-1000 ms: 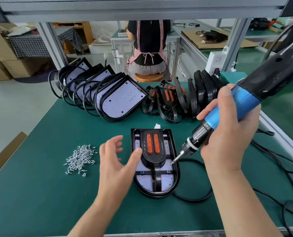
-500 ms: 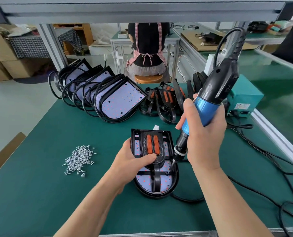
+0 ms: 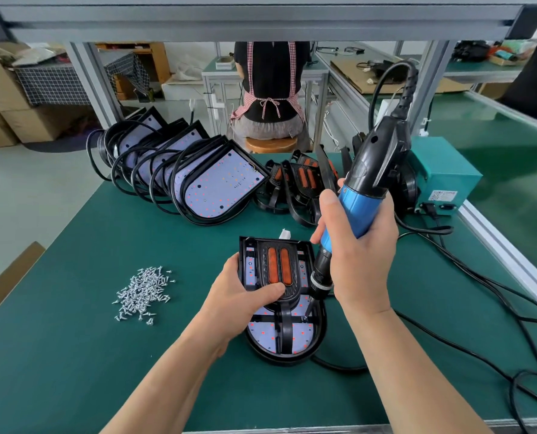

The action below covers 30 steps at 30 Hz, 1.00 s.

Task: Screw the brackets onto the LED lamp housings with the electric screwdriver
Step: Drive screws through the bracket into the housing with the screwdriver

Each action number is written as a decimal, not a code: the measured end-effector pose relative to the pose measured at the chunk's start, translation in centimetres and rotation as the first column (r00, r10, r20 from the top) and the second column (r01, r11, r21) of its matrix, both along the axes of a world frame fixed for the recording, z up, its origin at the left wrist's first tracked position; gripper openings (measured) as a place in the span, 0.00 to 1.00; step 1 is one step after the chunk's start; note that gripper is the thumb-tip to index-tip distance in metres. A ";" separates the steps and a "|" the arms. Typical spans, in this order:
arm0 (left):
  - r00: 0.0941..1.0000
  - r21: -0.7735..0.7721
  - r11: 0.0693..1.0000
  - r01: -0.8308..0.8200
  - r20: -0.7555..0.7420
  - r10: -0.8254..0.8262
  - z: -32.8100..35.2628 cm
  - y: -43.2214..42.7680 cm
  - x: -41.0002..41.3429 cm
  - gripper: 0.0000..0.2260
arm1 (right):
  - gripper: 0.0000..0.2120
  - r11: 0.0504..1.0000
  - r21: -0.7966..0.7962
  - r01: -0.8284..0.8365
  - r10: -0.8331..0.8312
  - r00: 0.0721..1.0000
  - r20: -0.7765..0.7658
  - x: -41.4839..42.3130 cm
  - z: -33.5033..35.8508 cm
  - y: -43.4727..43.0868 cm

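Head view: a green bench mat (image 3: 73,355) seen from above, both forearms reaching in.
Left hand (image 3: 245,303): grips the left edge of the LED lamp housing (image 3: 262,350), thumb pressed on the bracket (image 3: 287,296) to pin it down.
Right hand (image 3: 358,261): wrapped around the blue grip of the electric screwdriver (image 3: 370,183), held nearly upright.
Bit tip: down on the right end of the bracket's crossbar, inside the housing (the screw itself is too small to make out).
Step in hand: driving a screw on the bracket's right side, as it looks.
Done so far: a cluster of bracketed lamps (image 3: 304,180) stands behind the work, probably finished.
Left to do: a row of bare housings (image 3: 217,189) leans at the back left with LED faces showing and no brackets, so much seems to remain; screws already in this unit cannot be counted.
Supplies: a loose screw pile (image 3: 143,292) lies well left of the housing.
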<state>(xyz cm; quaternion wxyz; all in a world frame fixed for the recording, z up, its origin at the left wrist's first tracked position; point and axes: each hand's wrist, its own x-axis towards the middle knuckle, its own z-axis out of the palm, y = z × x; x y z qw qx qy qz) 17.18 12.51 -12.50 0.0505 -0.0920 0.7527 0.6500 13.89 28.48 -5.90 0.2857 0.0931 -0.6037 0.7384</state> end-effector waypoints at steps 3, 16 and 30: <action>1.000 0.004 1.000 0.000 0.000 0.000 -0.1 0.0 0.0 0.23 | 0.11 1.000 0.013 -0.011 0.011 1.000 0.002 0.2 0.0 -0.1; 1.000 0.000 1.000 0.008 -0.026 -0.008 -0.2 0.1 -0.3 0.23 | 0.10 0.997 0.020 -0.077 0.076 0.997 0.026 0.8 0.2 -0.2; 1.000 -0.049 0.998 0.025 0.015 -0.024 0.6 0.4 0.0 0.21 | 0.10 0.949 -0.081 -0.306 0.306 0.952 -0.011 -0.1 0.8 2.0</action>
